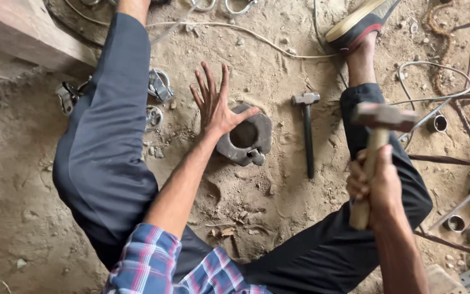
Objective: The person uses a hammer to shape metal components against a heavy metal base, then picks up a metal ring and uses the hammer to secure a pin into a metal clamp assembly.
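Both hands are out in front of the seated person: the left hand (213, 106) is spread wide, fingers splayed, its heel and thumb resting on the near-left rim of a heavy grey metal ring (245, 136) that lies flat on the sandy ground (278, 185) between the legs. That hand grips nothing; it only bears against the ring.

Off to the right, the right hand (373, 188) is wrapped tight round the wooden shaft of a raised hammer (379, 141). Its rusty head sits up at the top of the shaft, which runs nearly straight away from the person, tilted slightly right. The ring lies to the left of that head and lower, with a second, dark-handled hammer (307, 130) on the ground between the two, its handle pointing back towards the person.

So the left hand is the one on the ring, and the right is well apart from it. A small knob sticks out of the ring's near edge, on the side away from the spread fingers.

Small metal cups (466, 218) and thin rods (447, 160) lie scattered at far right, and white cable (246, 30) trails across the top.
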